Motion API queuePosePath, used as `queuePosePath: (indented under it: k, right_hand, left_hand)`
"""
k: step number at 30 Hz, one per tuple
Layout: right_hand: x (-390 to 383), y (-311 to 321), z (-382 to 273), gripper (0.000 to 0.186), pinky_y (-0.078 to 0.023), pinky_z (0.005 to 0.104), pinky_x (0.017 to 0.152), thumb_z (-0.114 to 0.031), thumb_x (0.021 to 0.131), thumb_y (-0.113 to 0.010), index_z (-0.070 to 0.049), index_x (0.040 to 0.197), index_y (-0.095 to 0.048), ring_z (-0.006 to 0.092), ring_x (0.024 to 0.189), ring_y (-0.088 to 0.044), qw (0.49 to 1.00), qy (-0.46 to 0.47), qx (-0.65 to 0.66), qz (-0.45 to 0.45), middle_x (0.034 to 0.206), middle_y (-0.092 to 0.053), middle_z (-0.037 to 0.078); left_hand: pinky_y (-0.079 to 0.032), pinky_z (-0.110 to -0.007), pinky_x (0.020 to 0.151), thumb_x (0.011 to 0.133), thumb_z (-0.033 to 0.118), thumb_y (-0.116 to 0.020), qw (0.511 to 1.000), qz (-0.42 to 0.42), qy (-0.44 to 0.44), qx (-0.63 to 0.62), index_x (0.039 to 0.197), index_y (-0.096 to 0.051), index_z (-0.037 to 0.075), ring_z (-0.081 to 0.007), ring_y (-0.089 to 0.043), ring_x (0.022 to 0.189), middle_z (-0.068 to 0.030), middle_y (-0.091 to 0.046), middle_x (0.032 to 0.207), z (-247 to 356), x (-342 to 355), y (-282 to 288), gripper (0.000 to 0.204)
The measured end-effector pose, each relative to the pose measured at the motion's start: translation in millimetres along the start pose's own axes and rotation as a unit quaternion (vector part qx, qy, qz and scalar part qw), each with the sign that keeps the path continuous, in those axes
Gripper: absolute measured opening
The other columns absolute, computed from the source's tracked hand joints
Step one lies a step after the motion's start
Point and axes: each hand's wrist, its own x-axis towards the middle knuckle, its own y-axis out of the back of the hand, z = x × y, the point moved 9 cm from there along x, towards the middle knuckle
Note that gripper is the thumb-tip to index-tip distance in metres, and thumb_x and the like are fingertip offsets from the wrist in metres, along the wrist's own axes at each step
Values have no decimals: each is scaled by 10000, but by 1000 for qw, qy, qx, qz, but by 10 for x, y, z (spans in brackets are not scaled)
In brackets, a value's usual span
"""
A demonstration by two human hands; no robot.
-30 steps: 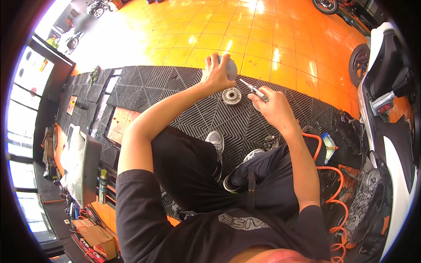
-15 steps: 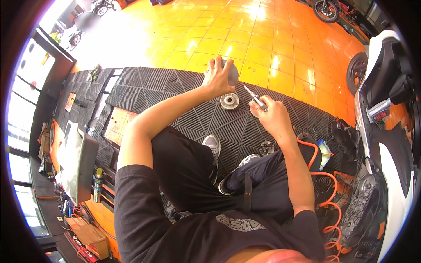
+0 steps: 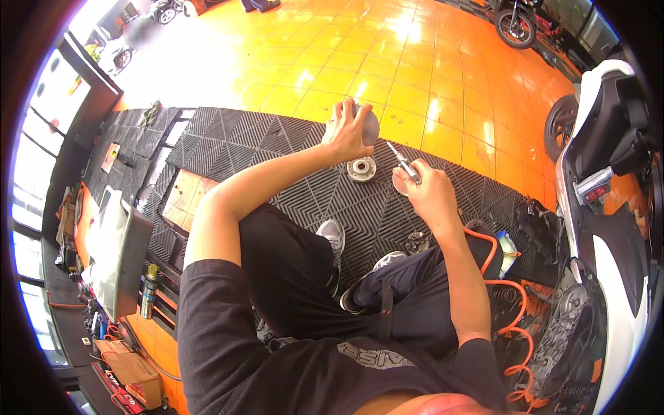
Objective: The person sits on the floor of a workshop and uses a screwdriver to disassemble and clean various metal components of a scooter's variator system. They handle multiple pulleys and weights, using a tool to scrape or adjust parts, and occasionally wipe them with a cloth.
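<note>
My left hand [image 3: 342,135], raised above the mat, grips a round grey metal part [image 3: 368,126] with fingers curled over its top. My right hand [image 3: 429,187] is closed on a silver air blow gun [image 3: 408,167], whose thin nozzle points up-left toward the grey part without visibly touching it. A metal hub with a centre bore and a ring of holes [image 3: 361,173] lies on the black ribbed mat [image 3: 263,138] just below the left hand. A smaller metal part [image 3: 417,242] rests near my right knee.
An orange coiled hose [image 3: 515,304] runs down my right side, beside a white scooter [image 3: 615,270]. At my left stand a grey bin [image 3: 124,256], a spray can [image 3: 149,290] and cardboard [image 3: 131,373]. Parked motorcycles [image 3: 515,28] and another person's feet [image 3: 266,5] are on the orange tiles beyond.
Both hands, the round grey part and the blow gun have moved a little lower in the view, as has the surrounding floor. Both grips look the same.
</note>
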Motion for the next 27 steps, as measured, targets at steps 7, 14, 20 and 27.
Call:
queuePosePath:
  k: [7, 14, 20, 27]
  right_hand:
    - [-11, -34, -31, 422, -534, 467, 691, -436, 900, -649, -18, 953, -666, 384, 790, -685, 1000, -2, -1, -13, 828, -699, 188]
    - [8, -20, 13, 433, -514, 463, 656, -441, 898, -657, -11, 955, -661, 387, 749, -679, 996, -2, 81, -24, 760, -683, 187]
    - [-22, 22, -13, 390, -513, 446, 672, -413, 896, -668, -27, 951, -659, 377, 761, -679, 995, 6, 94, -24, 779, -682, 191]
    - [-60, 56, -156, 348, -528, 456, 683, -394, 884, -677, -54, 953, -650, 353, 801, -685, 999, 21, 23, 14, 834, -700, 162]
  left_hand:
    - [-408, -661, 914, 618, 216, -805, 999, -2, -18, 47, 1388, -376, 139, -498, -305, 1264, -260, -303, 1341, 46, -15, 46, 884]
    - [-416, -630, 941, 630, 251, -804, 1000, 5, -5, 15, 1379, -375, 111, -497, -298, 1276, -269, -294, 1353, 6, -7, 2, 875]
    - [-427, -541, 1026, 654, 475, -820, 911, -13, 357, -208, 1447, -190, 97, -426, -365, 1297, -269, -269, 1394, -622, -70, -288, 1081]
    - [-527, -596, 911, 753, 474, -761, 721, -24, 488, -491, 1443, -91, 69, -418, -447, 1259, -261, -249, 1412, -650, -245, -457, 1043]
